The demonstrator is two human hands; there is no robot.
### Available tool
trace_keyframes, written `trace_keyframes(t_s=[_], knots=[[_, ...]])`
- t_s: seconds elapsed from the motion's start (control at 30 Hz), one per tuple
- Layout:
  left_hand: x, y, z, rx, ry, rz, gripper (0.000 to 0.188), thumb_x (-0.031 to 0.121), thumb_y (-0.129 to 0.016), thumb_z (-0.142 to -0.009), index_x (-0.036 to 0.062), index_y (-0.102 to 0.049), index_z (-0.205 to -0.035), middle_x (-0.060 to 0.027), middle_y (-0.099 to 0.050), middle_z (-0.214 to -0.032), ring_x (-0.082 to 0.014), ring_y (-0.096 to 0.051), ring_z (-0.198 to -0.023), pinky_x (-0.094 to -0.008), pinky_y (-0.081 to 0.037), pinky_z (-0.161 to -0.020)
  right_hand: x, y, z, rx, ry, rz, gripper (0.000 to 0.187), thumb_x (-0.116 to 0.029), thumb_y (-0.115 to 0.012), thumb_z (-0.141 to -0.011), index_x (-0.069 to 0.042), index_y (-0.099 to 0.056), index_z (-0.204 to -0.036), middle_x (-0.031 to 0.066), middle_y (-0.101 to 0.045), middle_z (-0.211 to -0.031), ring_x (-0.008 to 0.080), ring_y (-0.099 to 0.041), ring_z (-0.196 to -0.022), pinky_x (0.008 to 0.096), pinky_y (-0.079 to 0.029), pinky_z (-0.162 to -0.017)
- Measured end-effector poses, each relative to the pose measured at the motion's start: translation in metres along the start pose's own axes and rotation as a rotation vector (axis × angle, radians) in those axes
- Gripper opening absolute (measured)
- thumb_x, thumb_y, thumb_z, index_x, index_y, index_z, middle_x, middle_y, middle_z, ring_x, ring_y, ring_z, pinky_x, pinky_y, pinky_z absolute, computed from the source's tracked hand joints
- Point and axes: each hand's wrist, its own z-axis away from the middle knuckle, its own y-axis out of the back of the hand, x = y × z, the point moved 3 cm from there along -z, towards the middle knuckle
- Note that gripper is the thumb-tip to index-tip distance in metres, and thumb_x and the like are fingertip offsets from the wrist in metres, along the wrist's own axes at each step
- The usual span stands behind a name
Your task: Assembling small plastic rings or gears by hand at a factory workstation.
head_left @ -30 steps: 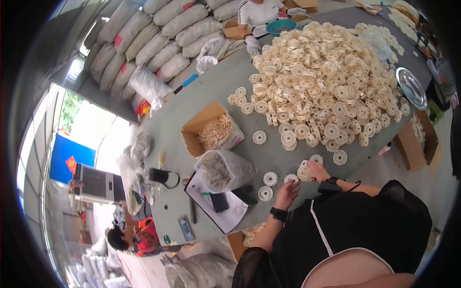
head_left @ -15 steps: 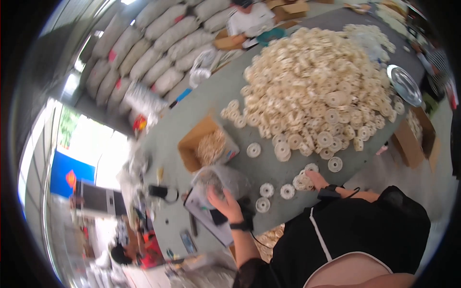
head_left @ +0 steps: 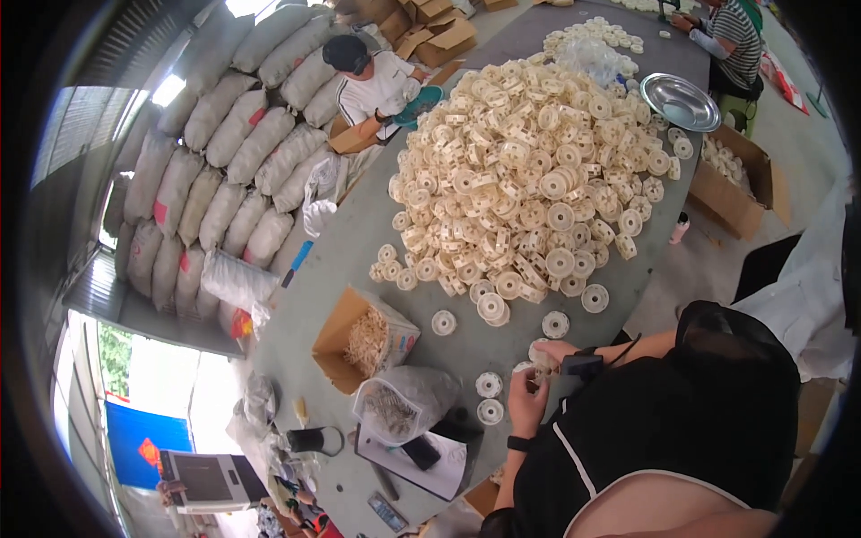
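Observation:
My right hand [head_left: 560, 351] is closed around a cream plastic wheel [head_left: 540, 355] near the table's front edge. Right beside it, my left hand [head_left: 528, 400] has its fingers curled against the cream wheels; whatever is pinched in them is too small or hidden. Two loose wheels, one of them a ringed disc [head_left: 489, 385], lie to the left of my hands. Beyond my fingers rests another wheel [head_left: 555, 324]. A clear plastic bag [head_left: 435, 392] of small greyish parts stands open to the left, next to a cardboard box [head_left: 334, 345] of small pale pieces.
A large heap of cream wheels [head_left: 529, 179] covers the table's middle. Left of my hands lie a clipboard [head_left: 448, 471], a phone [head_left: 387, 512] and a blue-handled tool [head_left: 299, 260]. A metal bowl [head_left: 682, 100] sits far right. A co-worker [head_left: 372, 85] holds a green basin across the table.
My left hand has left the plastic bag and come right to meet my right hand at the wheels. The view has shifted too.

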Motion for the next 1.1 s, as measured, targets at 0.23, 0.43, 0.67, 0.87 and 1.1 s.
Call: trace_keyframes(t_s=[0.23,0.43,0.67,0.87,1.1], knots=[[-0.041,0.021,-0.039,0.175,0.175,0.351,0.018,0.008,-0.060,-0.070,-0.0005,-0.054,-0.084,-0.0038,-0.054,-0.068,-0.0101,-0.051,-0.058,-0.0225,-0.042,-0.056,-0.013,0.029,0.016,0.215,-0.077,-0.345,0.044,-0.039,-0.050,-0.077,-0.009,-0.044,-0.109,0.0052,-0.054,-0.085,0.0145,-0.050,-0.053,0.0254,-0.038,-0.040],[-0.057,0.146,-0.096,0.756,0.012,1.032,0.017,0.005,-0.052,-0.074,0.0020,-0.048,-0.090,-0.0075,-0.052,-0.085,-0.0179,-0.053,-0.077,-0.0286,-0.046,-0.070,-0.014,0.027,0.017,0.126,-0.167,-0.333,0.039,-0.039,-0.047,-0.078,-0.010,-0.045,-0.104,0.0055,-0.054,-0.084,0.0169,-0.052,-0.052,0.0248,-0.038,-0.039],[-0.097,0.101,-0.129,0.593,0.298,1.062,0.016,0.013,-0.050,-0.077,0.0013,-0.050,-0.088,-0.0064,-0.054,-0.082,-0.0173,-0.054,-0.074,-0.0257,-0.043,-0.063,-0.011,0.051,0.020,0.117,-0.296,-0.418,0.047,-0.050,-0.040,-0.078,-0.010,-0.047,-0.102,0.0068,-0.057,-0.080,0.0207,-0.057,-0.061,0.0285,-0.044,-0.049],[-0.162,0.041,-0.125,0.377,0.438,0.501,0.021,0.015,-0.052,-0.075,0.0003,-0.052,-0.091,-0.0064,-0.055,-0.079,-0.0185,-0.054,-0.070,-0.0285,-0.043,-0.064,0.004,0.059,0.010,0.061,-0.479,-0.288,0.055,-0.053,-0.035,-0.078,-0.006,-0.043,-0.105,0.0098,-0.055,-0.089,0.0203,-0.057,-0.071,0.0267,-0.046,-0.055],[-0.161,0.051,-0.167,0.226,0.132,-0.386,0.041,0.017,-0.059,-0.065,0.0008,-0.050,-0.102,-0.0230,-0.038,-0.116,-0.0334,-0.038,-0.107,-0.0376,-0.031,-0.090,-0.001,0.059,-0.018,0.048,-0.551,-0.654,0.069,-0.056,-0.042,-0.074,-0.005,-0.032,-0.120,0.0182,-0.036,-0.121,0.0351,-0.049,-0.096,0.0459,-0.041,-0.077]])
